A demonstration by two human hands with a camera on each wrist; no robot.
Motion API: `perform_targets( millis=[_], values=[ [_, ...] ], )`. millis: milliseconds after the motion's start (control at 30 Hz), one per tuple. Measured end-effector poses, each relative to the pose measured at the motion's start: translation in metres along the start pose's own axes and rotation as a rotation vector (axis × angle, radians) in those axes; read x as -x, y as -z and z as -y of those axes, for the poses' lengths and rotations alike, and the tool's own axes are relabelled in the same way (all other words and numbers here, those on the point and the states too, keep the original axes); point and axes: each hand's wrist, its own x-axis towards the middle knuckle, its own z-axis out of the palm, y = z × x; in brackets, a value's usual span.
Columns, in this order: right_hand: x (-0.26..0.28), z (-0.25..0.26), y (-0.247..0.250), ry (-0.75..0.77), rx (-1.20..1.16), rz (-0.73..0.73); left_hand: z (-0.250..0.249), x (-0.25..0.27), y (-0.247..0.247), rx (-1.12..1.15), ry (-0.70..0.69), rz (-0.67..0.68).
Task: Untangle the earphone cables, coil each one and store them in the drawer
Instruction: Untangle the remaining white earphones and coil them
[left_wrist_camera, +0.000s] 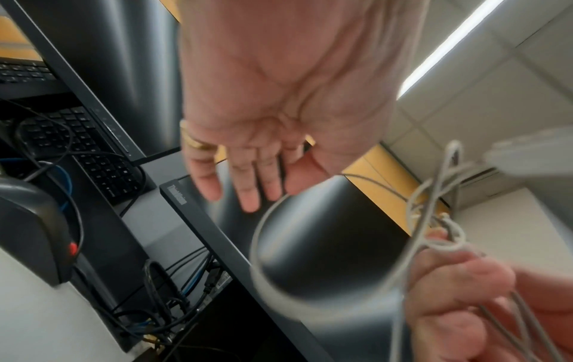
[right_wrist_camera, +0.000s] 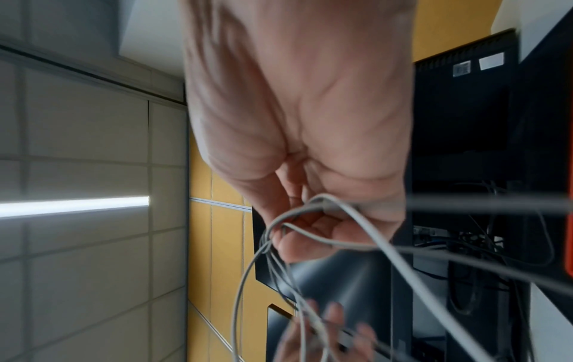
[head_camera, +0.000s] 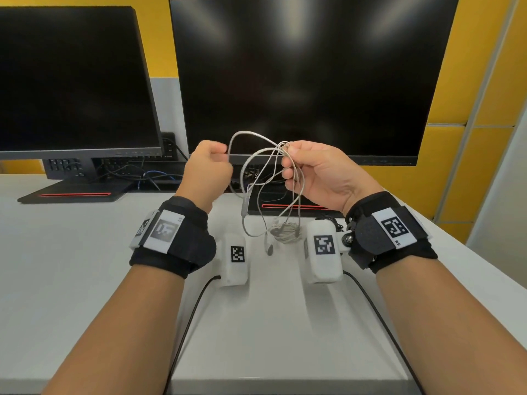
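A pale grey earphone cable (head_camera: 251,134) arches between my two raised hands in front of the right monitor. My left hand (head_camera: 224,159) is curled and pinches one end of the arch. My right hand (head_camera: 288,155) pinches a knot where several strands cross. From there loops hang down, with an inline remote (head_camera: 244,206), to a coiled bundle (head_camera: 285,230) and an earbud (head_camera: 269,248) on the desk. The left wrist view shows the blurred cable loop (left_wrist_camera: 257,245) and my right hand (left_wrist_camera: 459,281) holding strands. The right wrist view shows my right hand's fingertips (right_wrist_camera: 297,235) closed on the cable (right_wrist_camera: 242,281). No drawer is in view.
Two dark monitors (head_camera: 71,81) (head_camera: 308,75) stand at the back of the white desk (head_camera: 271,323), close behind my hands. A black keyboard (left_wrist_camera: 93,156) and a mass of dark cords lie under them. Black leads from my wrist cameras trail across the desk's front.
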Motion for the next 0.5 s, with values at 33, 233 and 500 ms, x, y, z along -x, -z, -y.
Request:
perform_targets(
  millis=[33, 233, 500],
  values=[
    [0.0, -0.001, -0.001, -0.005, 0.005, -0.006, -0.004, 0.003, -0.002, 0.002, -0.063, 0.065],
    [-0.002, -0.003, -0.002, -0.017, 0.03, 0.004, -0.019, 0.02, -0.009, 0.056, -0.306, 0.327],
    [0.0, -0.002, -0.003, -0.009, 0.072, 0.027, -0.001, 0.0, -0.003, -0.023, -0.11, -0.076]
  ],
)
